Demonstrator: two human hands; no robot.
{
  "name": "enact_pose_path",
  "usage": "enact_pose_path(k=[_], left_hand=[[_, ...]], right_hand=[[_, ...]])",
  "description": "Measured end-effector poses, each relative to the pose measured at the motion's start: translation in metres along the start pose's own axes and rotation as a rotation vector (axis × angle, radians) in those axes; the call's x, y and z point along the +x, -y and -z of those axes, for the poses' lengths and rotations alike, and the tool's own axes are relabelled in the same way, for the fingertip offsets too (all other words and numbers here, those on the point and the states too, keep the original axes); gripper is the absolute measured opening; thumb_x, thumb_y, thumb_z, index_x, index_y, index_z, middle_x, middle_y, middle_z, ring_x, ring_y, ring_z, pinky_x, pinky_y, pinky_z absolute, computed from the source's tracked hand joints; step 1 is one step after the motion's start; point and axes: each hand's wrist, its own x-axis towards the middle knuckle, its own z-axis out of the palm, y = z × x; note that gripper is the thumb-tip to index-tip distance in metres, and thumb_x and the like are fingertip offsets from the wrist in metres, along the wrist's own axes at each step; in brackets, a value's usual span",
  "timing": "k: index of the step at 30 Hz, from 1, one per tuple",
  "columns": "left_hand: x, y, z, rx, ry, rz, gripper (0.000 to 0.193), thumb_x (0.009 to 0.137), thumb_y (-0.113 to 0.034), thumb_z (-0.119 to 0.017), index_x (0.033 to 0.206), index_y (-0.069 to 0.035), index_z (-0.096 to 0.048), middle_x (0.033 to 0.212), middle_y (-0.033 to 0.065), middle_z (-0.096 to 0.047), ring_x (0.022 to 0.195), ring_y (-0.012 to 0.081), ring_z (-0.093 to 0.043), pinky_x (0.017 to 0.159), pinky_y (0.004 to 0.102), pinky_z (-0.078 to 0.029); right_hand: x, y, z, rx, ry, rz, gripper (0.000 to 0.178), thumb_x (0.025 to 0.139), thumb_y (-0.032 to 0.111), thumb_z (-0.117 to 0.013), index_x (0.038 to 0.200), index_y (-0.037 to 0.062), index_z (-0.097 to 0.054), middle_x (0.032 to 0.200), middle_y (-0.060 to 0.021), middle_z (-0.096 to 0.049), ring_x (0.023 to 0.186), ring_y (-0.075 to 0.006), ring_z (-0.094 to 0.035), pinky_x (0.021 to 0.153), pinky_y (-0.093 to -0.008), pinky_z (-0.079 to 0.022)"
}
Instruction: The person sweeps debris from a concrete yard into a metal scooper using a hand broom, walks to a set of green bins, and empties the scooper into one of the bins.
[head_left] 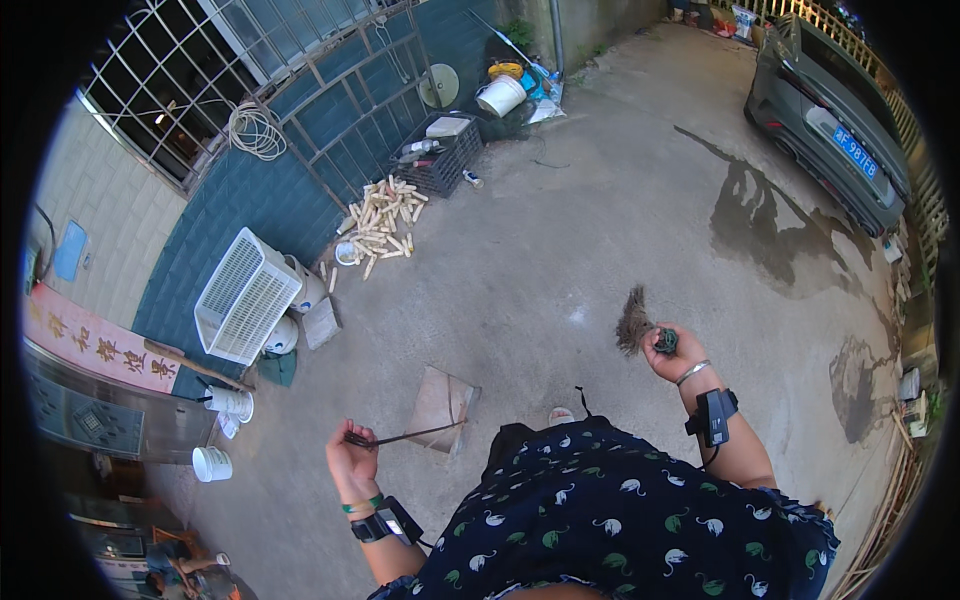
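My left hand (354, 464) is closed on the end of a thin dark handle that runs to a dustpan (432, 400). Its flat, pale pan rests on the concrete in front of me, left of my foot. Out to the right, my right hand (676, 352) is wrapped round a broom with a dark green handle end. The broom's brown bristles (632, 322) show just beyond the fingers, while most of its handle is foreshortened. A band with a dark device sits on each of my wrists.
A heap of pale corn cobs (380, 222) lies by the wall, near a black crate (438, 160). White baskets (243, 292) and a white bucket (212, 464) stand at the left. A dark car (830, 120) is parked at the far right, beside wet patches (765, 225).
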Motion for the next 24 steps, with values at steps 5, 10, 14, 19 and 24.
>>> enact_pose_path(k=[5,10,14,19,24], left_hand=[[0.059,-0.026,-0.092,0.064,0.065,-0.022,0.011,0.077,-0.015,-0.050,0.071,-0.006,-0.048,0.063,0.0033,-0.047,0.059,0.0170,-0.046,0.060,0.0280,-0.039],[0.138,-0.052,-0.186,0.160,0.187,-0.022,0.013,0.078,-0.018,-0.053,0.073,-0.008,-0.047,0.065,0.0027,-0.048,0.062,0.0165,-0.047,0.066,0.0297,-0.038],[0.203,-0.068,-0.261,0.218,0.249,0.018,0.012,0.078,-0.018,-0.053,0.074,-0.008,-0.047,0.066,0.0026,-0.049,0.064,0.0165,-0.048,0.067,0.0302,-0.038],[0.261,-0.096,-0.356,0.319,0.353,-0.003,0.011,0.078,-0.017,-0.052,0.078,-0.007,-0.048,0.068,0.0029,-0.049,0.065,0.0160,-0.049,0.068,0.0292,-0.039],[0.302,-0.118,-0.458,0.443,0.449,-0.084,0.022,0.081,-0.018,-0.052,0.094,-0.002,-0.049,0.076,0.0044,-0.051,0.068,0.0145,-0.048,0.067,0.0267,-0.038]], right_hand=[[0.072,-0.014,-0.113,-0.077,0.073,-0.165,0.012,0.073,0.000,-0.048,0.077,-0.0007,-0.037,0.068,-0.0060,-0.042,0.060,-0.0137,-0.045,0.053,-0.0227,-0.042],[0.137,-0.007,-0.199,0.135,0.097,-0.440,0.016,0.074,0.002,-0.049,0.077,-0.0004,-0.034,0.069,-0.0050,-0.039,0.059,-0.0130,-0.044,0.050,-0.0213,-0.041],[0.184,0.006,-0.245,0.132,0.068,-0.385,0.016,0.075,0.002,-0.049,0.077,-0.0008,-0.034,0.069,-0.0052,-0.040,0.057,-0.0128,-0.044,0.049,-0.0209,-0.041],[0.249,0.029,-0.292,0.127,-0.005,-0.107,0.013,0.074,0.001,-0.050,0.071,-0.0006,-0.037,0.065,-0.0058,-0.042,0.056,-0.0142,-0.044,0.050,-0.0222,-0.042],[0.315,0.066,-0.319,0.112,-0.029,0.016,0.012,0.074,0.000,-0.049,0.066,-0.0001,-0.040,0.062,-0.0067,-0.044,0.055,-0.0160,-0.044,0.053,-0.0253,-0.043]])
